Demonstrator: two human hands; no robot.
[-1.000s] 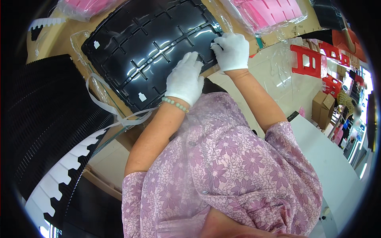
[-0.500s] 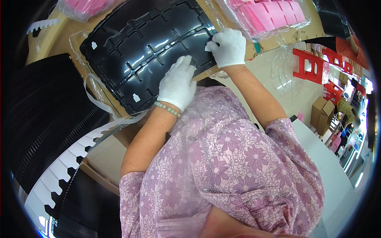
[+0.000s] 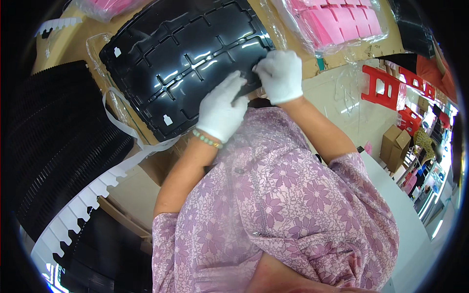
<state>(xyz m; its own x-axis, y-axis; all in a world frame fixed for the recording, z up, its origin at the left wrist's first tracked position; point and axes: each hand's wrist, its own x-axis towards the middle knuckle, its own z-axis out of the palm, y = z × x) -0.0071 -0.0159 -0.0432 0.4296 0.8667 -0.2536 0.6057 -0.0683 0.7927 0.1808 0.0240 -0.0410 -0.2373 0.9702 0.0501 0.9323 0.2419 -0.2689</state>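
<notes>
A shiny black moulded plastic tray (image 3: pixel 195 58) with raised cross-shaped ribs lies on a cardboard-coloured surface in front of me. My left hand (image 3: pixel 222 107), in a white glove, is at the tray's near edge with its fingers stretched out over the plastic. My right hand (image 3: pixel 282 77), gloved too, is at the near right corner. Its fingers are curled together, and what they hold, if anything, is hidden. Two small white bottle-shaped marks, one upper (image 3: pixel 117 52) and one lower (image 3: pixel 168 119), show along the tray's left side.
Pink slotted pieces in clear plastic wrap (image 3: pixel 342 24) lie at the far right. Stacked black ribbed trays (image 3: pixel 63 146) stand at the left, beside a white notched strip (image 3: pixel 83 210). Red plastic crates (image 3: pixel 383 88) and a cardboard box (image 3: pixel 394 146) are on the right.
My right hand has moved down toward the tray's near edge; the small white piece seen at its fingertips no longer shows. My left hand has shifted slightly right and nearer to me.
</notes>
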